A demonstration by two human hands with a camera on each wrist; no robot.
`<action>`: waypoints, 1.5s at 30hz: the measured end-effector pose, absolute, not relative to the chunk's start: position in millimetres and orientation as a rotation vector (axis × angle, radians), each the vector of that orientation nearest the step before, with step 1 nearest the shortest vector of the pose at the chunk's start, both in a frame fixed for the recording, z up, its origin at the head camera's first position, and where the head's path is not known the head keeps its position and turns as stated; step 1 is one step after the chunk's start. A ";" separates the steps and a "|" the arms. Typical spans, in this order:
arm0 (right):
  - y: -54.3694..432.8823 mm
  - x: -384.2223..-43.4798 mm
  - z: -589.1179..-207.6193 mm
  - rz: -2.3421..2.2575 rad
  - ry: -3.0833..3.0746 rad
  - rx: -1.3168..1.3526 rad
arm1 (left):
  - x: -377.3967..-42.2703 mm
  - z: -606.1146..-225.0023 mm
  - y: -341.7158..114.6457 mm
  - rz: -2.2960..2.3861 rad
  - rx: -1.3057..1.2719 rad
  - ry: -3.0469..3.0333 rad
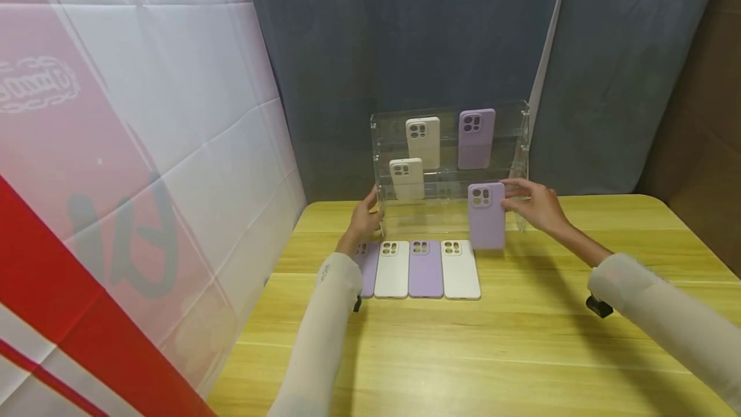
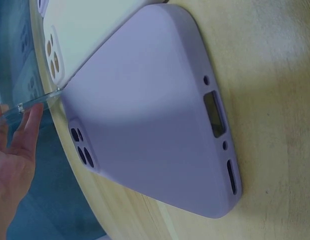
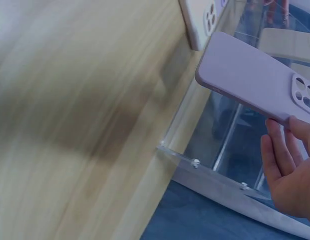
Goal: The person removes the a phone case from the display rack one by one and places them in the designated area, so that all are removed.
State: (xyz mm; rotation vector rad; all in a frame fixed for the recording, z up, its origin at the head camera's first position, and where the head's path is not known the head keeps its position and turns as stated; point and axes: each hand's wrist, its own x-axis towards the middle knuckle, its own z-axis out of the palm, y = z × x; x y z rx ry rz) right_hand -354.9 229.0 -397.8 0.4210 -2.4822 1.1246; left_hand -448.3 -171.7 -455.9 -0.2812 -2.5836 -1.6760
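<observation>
A clear acrylic display rack (image 1: pixel 399 221) stands upright on the table. My left hand (image 1: pixel 363 219) holds its left side; in the left wrist view the fingers (image 2: pixel 32 127) lie at the clear panel's edge. At the rack's right front, my right hand (image 1: pixel 538 206) pinches a lilac phone case (image 1: pixel 487 221) by its right edge near the camera cutout. This case is raised off the table, roughly upright, as the right wrist view also shows. On the rack's tiers lean two white phone cases, an upper one (image 1: pixel 424 142) and a lower one (image 1: pixel 408 179), and another lilac phone case (image 1: pixel 476 139).
Before the rack lies a row of flat cases, alternating lilac (image 1: pixel 426 269) and white (image 1: pixel 461 269); the leftmost lilac case (image 2: pixel 144 110) is partly behind my left wrist in the head view. The wood-grain table (image 1: pixel 463 352) meets a white printed sheet (image 1: pixel 214 114) on the left and dark curtains (image 1: pixel 405 31) behind.
</observation>
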 end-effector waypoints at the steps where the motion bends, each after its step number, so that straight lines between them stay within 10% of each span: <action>1: 229.6 -354.8 -400.3 1.132 -2.481 0.424 | -448.5 -456.1 -171.8 -1.675 -0.281 -2.585; 45: 233.5 -337.1 -480.9 1.177 -2.734 0.250 | -452.5 -457.4 -172.4 -1.651 -0.232 -2.615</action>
